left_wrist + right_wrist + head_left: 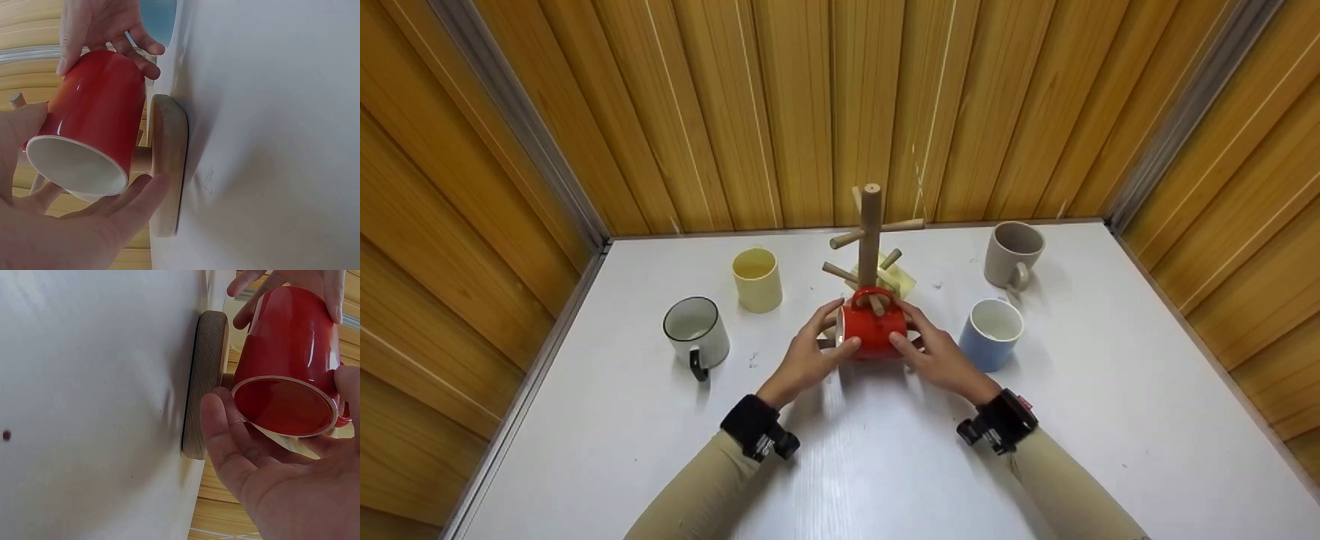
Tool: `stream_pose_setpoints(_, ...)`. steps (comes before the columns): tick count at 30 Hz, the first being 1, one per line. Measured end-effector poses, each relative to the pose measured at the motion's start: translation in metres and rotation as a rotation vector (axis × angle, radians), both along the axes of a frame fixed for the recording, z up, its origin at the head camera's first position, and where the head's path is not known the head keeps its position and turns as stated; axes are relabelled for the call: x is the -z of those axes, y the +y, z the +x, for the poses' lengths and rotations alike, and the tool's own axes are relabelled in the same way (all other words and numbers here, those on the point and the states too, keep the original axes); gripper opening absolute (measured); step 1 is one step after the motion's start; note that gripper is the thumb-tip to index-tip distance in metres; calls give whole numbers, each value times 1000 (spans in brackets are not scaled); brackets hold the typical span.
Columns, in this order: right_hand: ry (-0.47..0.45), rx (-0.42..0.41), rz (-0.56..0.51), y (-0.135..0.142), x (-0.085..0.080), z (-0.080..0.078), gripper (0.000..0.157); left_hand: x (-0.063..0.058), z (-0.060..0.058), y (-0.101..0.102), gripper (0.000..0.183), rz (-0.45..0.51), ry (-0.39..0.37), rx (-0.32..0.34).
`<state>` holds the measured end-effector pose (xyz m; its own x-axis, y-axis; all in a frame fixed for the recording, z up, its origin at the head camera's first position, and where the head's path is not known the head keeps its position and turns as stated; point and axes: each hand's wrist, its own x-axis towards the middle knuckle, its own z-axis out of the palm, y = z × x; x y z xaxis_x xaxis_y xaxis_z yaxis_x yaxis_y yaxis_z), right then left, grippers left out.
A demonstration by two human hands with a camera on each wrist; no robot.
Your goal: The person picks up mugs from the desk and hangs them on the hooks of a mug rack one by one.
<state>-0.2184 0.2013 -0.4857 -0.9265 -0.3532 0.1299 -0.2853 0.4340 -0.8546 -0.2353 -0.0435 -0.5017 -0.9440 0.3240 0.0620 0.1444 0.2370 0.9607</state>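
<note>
A red mug (874, 334) lies on its side against the front of a wooden mug tree (869, 247), its handle looped around a low peg. My left hand (808, 352) holds it at the open, white-lined end. At the base end, my right hand (941, 352) holds it with the thumb on the near side. In the left wrist view, the mug (95, 107) sits above the tree's wooden base (169, 163). The right wrist view shows the mug's round bottom (284, 408) and my right fingers (225, 444) beneath it.
To the left stand a white mug with black handle (697, 334) and a yellow mug (757, 281). To the right are a blue mug (990, 337) and a beige mug (1012, 255). Something pale yellow (900, 283) shows behind the post. Wood-look walls (795, 112) enclose the white table (855, 480).
</note>
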Motion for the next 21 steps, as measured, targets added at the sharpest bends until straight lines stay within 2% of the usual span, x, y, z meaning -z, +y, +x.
stream_pose_setpoints(3,4,-12,-16,-3,-11,7,61,0,0,-1,75,-3,0,-3)
stream_pose_setpoints(6,3,-18,-28,-3,-13,9,61,-1,0,-1,74,4,-1,-10)
stream_pose_setpoints(13,-14,-47,-76,11,24,-12,63,-8,-4,-3,75,10,11,-55)
stream_pose_setpoints(21,-35,-52,-73,12,23,-9,64,-26,-16,-4,79,-32,85,-118)
